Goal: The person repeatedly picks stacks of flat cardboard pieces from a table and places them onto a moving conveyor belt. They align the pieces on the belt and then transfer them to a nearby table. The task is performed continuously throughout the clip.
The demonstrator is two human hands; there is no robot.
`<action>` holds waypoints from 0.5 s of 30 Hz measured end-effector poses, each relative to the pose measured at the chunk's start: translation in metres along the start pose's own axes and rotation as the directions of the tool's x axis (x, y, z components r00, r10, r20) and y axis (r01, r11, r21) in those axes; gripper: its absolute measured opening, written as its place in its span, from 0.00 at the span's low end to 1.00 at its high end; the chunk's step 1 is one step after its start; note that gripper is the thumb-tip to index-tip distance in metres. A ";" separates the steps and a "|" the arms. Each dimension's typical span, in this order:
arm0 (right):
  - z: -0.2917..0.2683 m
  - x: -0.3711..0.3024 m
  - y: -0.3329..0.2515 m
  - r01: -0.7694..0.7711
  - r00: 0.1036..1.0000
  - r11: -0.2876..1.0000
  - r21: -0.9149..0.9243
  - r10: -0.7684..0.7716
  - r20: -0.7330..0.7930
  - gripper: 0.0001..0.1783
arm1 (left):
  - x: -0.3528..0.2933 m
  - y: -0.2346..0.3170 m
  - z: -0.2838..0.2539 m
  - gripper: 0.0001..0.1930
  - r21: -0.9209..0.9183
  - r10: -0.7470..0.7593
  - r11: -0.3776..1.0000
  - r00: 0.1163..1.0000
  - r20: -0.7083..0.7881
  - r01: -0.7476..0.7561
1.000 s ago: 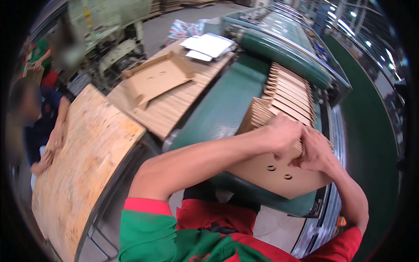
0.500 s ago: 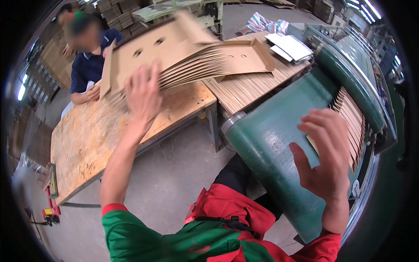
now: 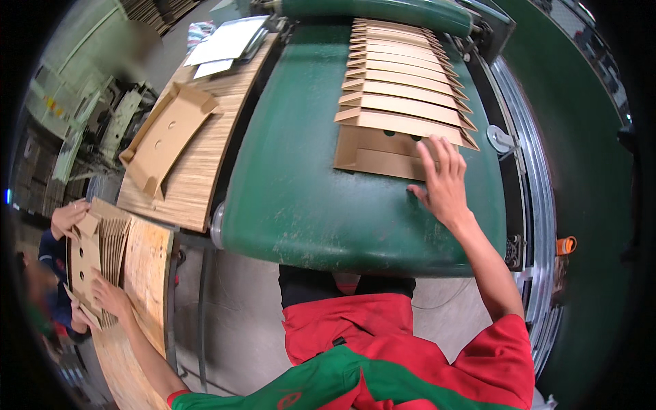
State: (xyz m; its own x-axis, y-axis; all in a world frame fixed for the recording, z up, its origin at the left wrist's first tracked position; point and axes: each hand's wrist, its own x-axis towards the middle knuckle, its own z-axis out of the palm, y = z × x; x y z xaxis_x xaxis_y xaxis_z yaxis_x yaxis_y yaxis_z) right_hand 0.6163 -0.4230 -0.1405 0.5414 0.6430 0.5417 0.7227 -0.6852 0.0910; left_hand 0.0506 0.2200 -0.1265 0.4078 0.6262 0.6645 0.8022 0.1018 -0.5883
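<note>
At the far left, my left hand [image 3: 111, 295] rests with its fingers stretched out on a stack of folded brown cardboard trays [image 3: 113, 249]. The stack stands on the wooden table, and another person's hands [image 3: 68, 217] hold it from the other side. My right hand [image 3: 445, 179] is over the nearest cardboard tray [image 3: 383, 160] in the overlapping row on the green conveyor belt [image 3: 307, 205]. Its fingers are spread at that tray's right end, with the thumb apart near the front edge. Whether the fingertips touch the cardboard is hard to see.
More overlapping trays [image 3: 403, 75] run back to a green roller [image 3: 383, 14]. A single cardboard tray [image 3: 167, 137] lies on the striped wooden board [image 3: 205, 178] to the left, with white sheets [image 3: 229, 41] behind it. Metal rails [image 3: 536, 171] border the belt's right side.
My view has turned right toward the belt. The stack of trays, raised in my left hand before, is now at the table with the other person's hands on it. My right hand has reached the nearest tray.
</note>
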 end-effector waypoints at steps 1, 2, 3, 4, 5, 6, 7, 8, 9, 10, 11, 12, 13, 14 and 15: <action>0.008 -0.002 0.005 0.054 0.998 0.998 -0.038 -0.055 -0.025 0.49 | 0.000 0.003 0.003 0.49 0.011 -0.005 1.000 1.000 -0.006 0.005; 0.013 -0.001 0.009 0.103 0.992 0.991 -0.083 -0.109 -0.069 0.52 | 0.001 0.003 0.003 0.50 0.026 -0.012 1.000 1.000 -0.007 0.012; 0.017 0.000 0.012 0.163 0.976 0.977 -0.136 -0.179 -0.121 0.54 | 0.004 0.002 0.001 0.52 -0.003 0.007 1.000 0.997 0.076 -0.007; 0.020 0.005 0.014 0.184 0.966 0.968 -0.171 -0.211 -0.153 0.54 | 0.008 -0.004 -0.004 0.54 -0.034 0.024 0.999 0.988 0.154 -0.019; 0.020 0.010 0.017 0.237 0.940 0.949 -0.206 -0.278 -0.198 0.48 | 0.015 -0.008 -0.011 0.56 -0.065 0.044 0.997 0.972 0.229 -0.030; 0.019 0.017 0.020 0.203 0.951 0.962 -0.182 -0.238 -0.199 0.46 | 0.023 -0.016 -0.023 0.61 -0.182 0.090 0.983 0.921 0.378 -0.021; 0.018 0.025 0.024 0.198 0.933 0.962 -0.186 -0.243 -0.265 0.44 | 0.034 -0.021 -0.037 0.61 -0.247 0.120 0.969 0.898 0.422 -0.013; 0.017 0.032 0.027 0.158 0.963 0.976 -0.151 -0.186 -0.194 0.40 | 0.041 -0.025 -0.056 0.60 -0.307 0.150 0.952 0.870 0.469 0.001; 0.015 0.040 0.031 0.087 0.991 0.991 -0.105 -0.097 -0.090 0.37 | 0.047 -0.025 -0.079 0.60 -0.296 0.155 0.955 0.818 0.554 0.020; 0.016 0.049 0.033 0.086 0.994 0.989 -0.116 -0.094 -0.062 0.28 | 0.053 -0.015 -0.105 0.58 -0.340 0.135 0.939 0.864 0.485 0.044; 0.016 0.057 0.034 0.100 0.993 0.983 -0.151 -0.107 -0.041 0.24 | 0.056 0.001 -0.135 0.52 -0.487 0.181 0.873 0.925 0.333 0.005; 0.017 0.064 0.035 0.101 0.994 0.977 -0.188 -0.107 -0.018 0.21 | 0.056 0.026 -0.167 0.44 -0.666 0.208 0.742 0.970 0.129 -0.071; 0.019 0.070 0.035 0.114 0.993 0.967 -0.230 -0.112 0.024 0.18 | 0.051 0.050 -0.202 0.38 -0.869 0.298 0.483 0.954 0.044 -0.110; 0.020 0.075 0.036 0.122 0.989 0.957 -0.262 -0.141 -0.055 0.12 | 0.042 0.082 -0.238 0.34 -0.903 0.301 0.365 0.947 -0.115 -0.226; 0.021 0.078 0.036 0.101 0.990 0.965 -0.242 -0.121 -0.067 0.11 | 0.032 0.113 -0.274 0.35 -0.937 0.365 0.179 0.905 -0.219 -0.299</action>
State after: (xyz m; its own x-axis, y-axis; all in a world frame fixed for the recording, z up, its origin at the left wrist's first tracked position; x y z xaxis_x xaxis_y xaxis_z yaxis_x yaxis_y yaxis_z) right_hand 0.6933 -0.3903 -0.1127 0.4204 0.6966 0.5814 0.6481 -0.6790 0.3449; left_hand 0.2740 0.0395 -0.0453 0.7572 0.4342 0.4879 0.4301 -0.8937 0.1278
